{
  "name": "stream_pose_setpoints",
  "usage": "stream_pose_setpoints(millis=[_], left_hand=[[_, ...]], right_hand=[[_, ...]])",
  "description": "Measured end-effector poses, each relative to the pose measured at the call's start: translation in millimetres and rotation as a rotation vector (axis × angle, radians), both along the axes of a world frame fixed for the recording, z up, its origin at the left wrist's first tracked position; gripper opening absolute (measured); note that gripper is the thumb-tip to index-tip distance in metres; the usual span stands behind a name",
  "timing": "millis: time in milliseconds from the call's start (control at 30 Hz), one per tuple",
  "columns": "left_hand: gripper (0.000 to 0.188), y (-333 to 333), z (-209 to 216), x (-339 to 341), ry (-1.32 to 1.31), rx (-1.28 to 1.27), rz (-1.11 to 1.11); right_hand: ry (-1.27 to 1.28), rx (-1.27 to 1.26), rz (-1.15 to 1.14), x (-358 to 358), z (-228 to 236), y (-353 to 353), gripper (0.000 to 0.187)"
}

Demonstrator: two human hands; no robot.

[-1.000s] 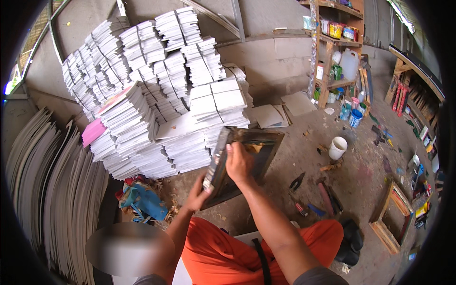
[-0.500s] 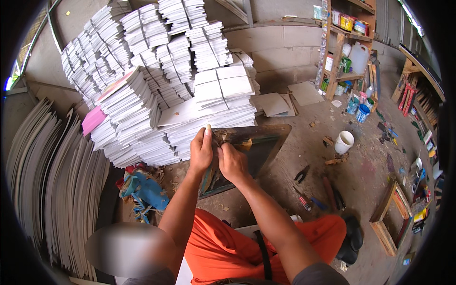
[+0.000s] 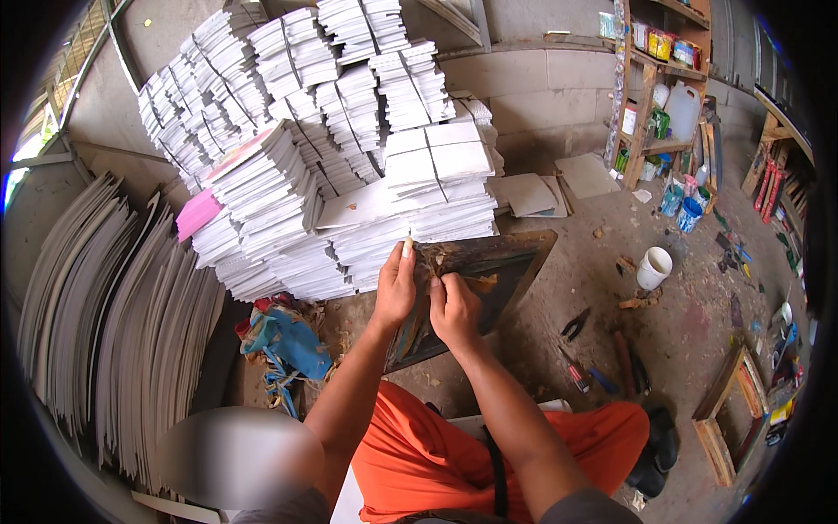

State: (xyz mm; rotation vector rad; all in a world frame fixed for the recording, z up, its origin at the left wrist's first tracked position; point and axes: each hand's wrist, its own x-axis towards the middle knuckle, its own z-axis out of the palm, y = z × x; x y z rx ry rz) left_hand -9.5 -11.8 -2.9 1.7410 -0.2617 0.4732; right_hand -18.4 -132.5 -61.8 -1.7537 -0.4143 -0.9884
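Left hand [image 3: 397,293] at corner of dark frame [image 3: 504,245], right hand [image 3: 455,309] alongside

Paper stacks [image 3: 441,162] stood behind the frame [image 3: 504,306]; on the floor [image 3: 524,371] to its right were pliers [image 3: 575,325] and a bucket [image 3: 654,268].

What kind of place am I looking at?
Probably a workshop, perhaps for printing or painting: there are stacked bundles of white paper, a wooden shelf holding colourful cans, and a dark rectangular frame.
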Motion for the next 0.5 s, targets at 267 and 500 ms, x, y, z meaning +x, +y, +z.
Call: stream_pose_setpoints(millis=[267, 500], left_hand=[[0.041, -8.1, 0.3, -1.2, 0.073, -0.153, -0.106], [0.042, -23.2, 2.8, 3.1, 0.027, -0.159, -0.071]], right_hand=[[-0.014, -0.066, -0.225, -1.8, 35.1, 3.0, 0.041], [-0.041, -0.003, -0.289, 13.5, 29.5, 8.6, 0.024]])
